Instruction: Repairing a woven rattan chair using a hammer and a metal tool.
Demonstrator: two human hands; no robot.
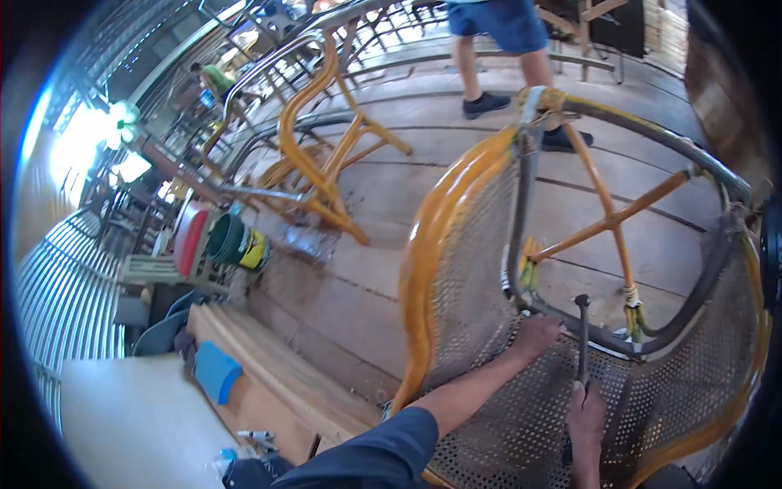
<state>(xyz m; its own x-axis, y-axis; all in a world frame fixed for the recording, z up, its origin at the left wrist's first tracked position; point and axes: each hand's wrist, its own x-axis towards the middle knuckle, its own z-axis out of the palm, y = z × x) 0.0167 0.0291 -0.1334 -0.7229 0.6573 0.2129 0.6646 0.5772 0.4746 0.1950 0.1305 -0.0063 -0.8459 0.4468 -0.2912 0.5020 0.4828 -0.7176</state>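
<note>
a: right hand (585, 416)?
b: fist wrapped shut round the lower end of a dark slim metal hammer (582, 338). long axis near vertical in view, head at the top, pointing away from the person, handle running down into the fist.

a: where's the head sitting?
b: just beside the grey metal tube frame (521, 236) of the chair, low on the curve where it meets the seat. can't tell if it touches.

a: left hand (536, 334)?
b: fingers curled down, pressed on the perforated grey metal mesh (476, 269), close to that same tube. whether it grips or only bears on it, can't tell. sleeve is dark blue.

a: the chair itself?
b: orange rattan-rimmed chair (428, 244) tipped on its side, orange cross struts (611, 216) spanning the frame, bindings at the joints.

a: around it?
b: plank floor, a second orange chair frame (326, 147) further off to the left, a green bucket (228, 238) near it, another person's legs (489, 65) at the top.
</note>
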